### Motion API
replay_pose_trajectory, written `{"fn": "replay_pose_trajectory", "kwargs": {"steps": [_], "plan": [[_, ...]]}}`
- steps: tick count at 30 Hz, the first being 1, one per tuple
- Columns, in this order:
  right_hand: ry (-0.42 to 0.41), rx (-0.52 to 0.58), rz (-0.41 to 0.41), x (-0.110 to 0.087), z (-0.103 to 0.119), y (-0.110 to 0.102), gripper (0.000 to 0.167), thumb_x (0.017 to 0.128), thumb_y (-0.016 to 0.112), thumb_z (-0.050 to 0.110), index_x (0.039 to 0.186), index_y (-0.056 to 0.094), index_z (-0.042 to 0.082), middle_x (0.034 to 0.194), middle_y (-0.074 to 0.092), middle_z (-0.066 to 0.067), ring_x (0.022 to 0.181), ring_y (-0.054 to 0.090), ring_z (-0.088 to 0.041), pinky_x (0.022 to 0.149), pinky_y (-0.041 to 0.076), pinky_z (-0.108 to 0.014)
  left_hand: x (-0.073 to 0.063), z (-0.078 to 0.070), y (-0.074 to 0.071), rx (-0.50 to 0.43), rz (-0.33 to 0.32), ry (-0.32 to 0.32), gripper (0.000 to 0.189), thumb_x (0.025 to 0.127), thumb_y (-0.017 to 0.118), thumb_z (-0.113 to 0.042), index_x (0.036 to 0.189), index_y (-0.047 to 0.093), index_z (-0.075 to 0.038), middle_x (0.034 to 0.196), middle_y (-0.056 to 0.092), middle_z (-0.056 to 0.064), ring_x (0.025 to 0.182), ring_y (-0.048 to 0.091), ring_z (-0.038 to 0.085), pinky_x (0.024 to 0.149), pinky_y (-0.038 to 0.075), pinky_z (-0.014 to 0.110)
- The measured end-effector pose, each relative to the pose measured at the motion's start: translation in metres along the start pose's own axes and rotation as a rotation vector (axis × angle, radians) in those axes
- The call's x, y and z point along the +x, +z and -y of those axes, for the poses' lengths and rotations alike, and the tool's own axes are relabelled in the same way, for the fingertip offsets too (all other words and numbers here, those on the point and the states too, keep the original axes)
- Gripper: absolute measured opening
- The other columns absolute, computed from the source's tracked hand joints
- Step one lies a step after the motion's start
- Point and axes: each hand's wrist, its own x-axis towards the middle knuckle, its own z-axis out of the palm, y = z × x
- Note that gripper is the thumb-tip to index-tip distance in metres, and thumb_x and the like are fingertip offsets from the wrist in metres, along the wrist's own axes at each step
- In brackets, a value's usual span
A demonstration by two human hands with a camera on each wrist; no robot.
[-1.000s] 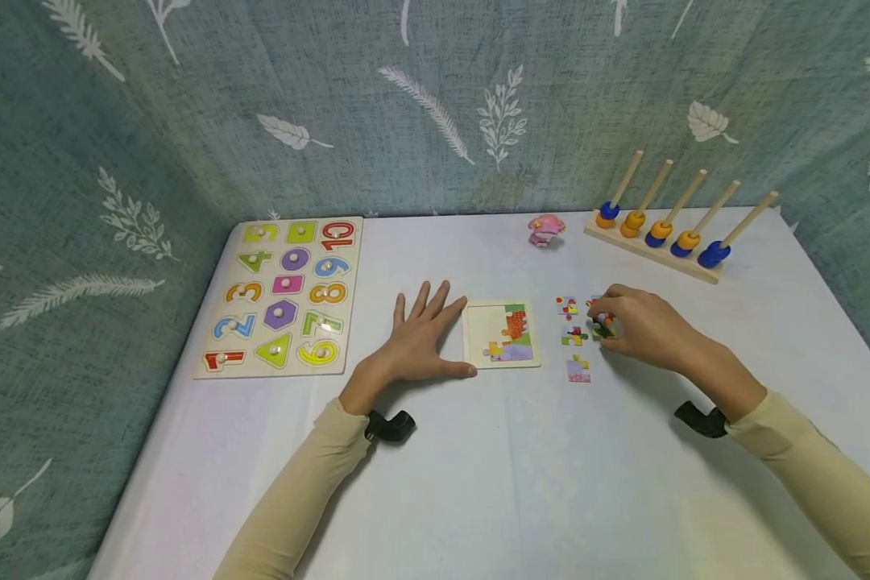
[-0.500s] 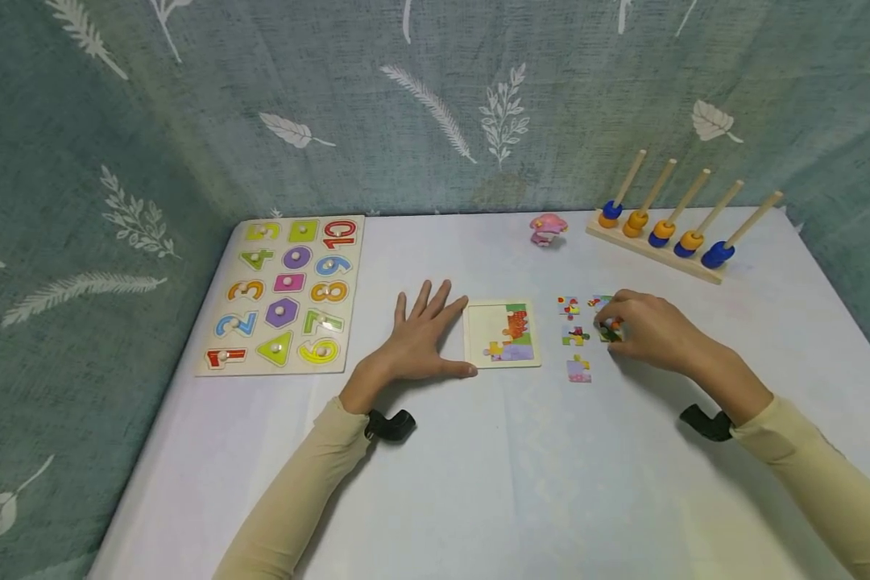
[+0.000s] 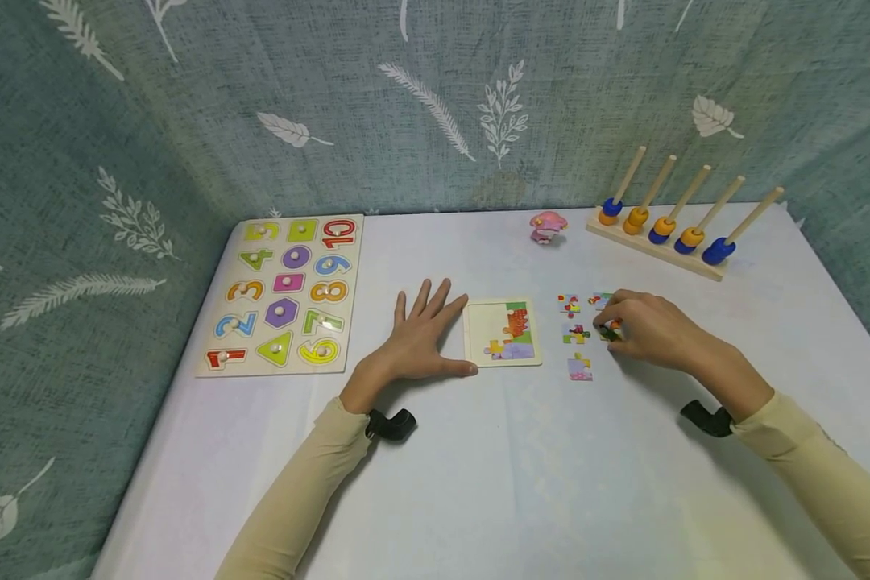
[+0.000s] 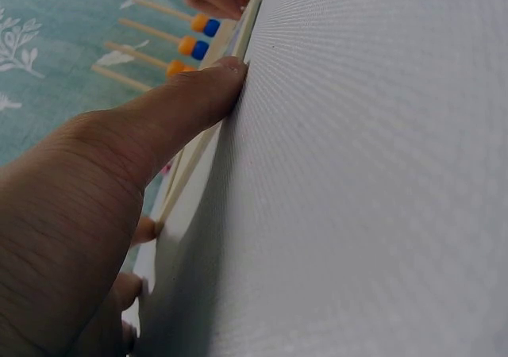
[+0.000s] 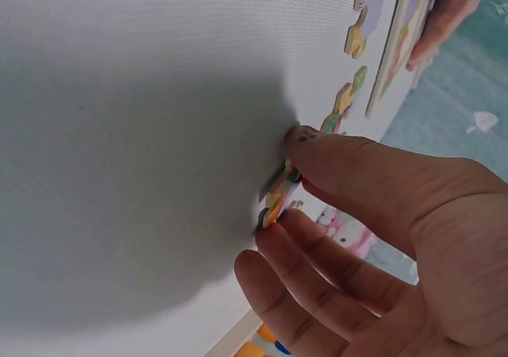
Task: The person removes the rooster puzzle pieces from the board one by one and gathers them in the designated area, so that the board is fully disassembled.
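Note:
My left hand (image 3: 420, 342) lies with spread fingers at the left side of a small square jigsaw tray (image 3: 482, 324); its thumb and index fingertip touch the frame. Joined pieces fill the tray's right side and lower part. To the right of it, my right hand (image 3: 652, 330) pinches a colourful jigsaw piece (image 5: 278, 197) between thumb and fingers, low at the tabletop. Part of that piece is hidden by the fingers. Loose jigsaw pieces lie between tray and right hand: an upper one (image 3: 569, 304), a middle one (image 3: 576, 333), a lower lilac one (image 3: 580, 367), and another (image 3: 599, 300) beside the fingers.
A number-and-shape peg board (image 3: 312, 322) lies at the left. Towards the back stands a pink figurine (image 3: 547, 227). A wooden stand (image 3: 652, 246) with upright rods and blue and orange beads is at the back right. Patterned cloth (image 3: 333, 105) hangs behind the white table.
My right hand has shifted slightly right with the piece, which now sits farther from the middle loose piece. The left hand has stayed in place against the tray.

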Motion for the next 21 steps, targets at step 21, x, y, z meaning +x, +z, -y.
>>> {"fn": "replay_pose_trajectory", "kwargs": {"steps": [21], "plan": [[-0.068,0.005,-0.057,0.011,0.024,-0.008,0.036,0.077,0.087,0.013,0.11,0.075,0.004,0.109,0.067,-0.013,0.099,0.064,-0.031,0.083,0.052,-0.052,0.0,-0.001,0.0,-0.001,0.012,-0.009,0.113,0.074,0.075,-0.069,0.161,0.022,-0.02,0.168,0.0,0.009,0.151,-0.011,0.033,0.113,-0.014,0.061]]}}
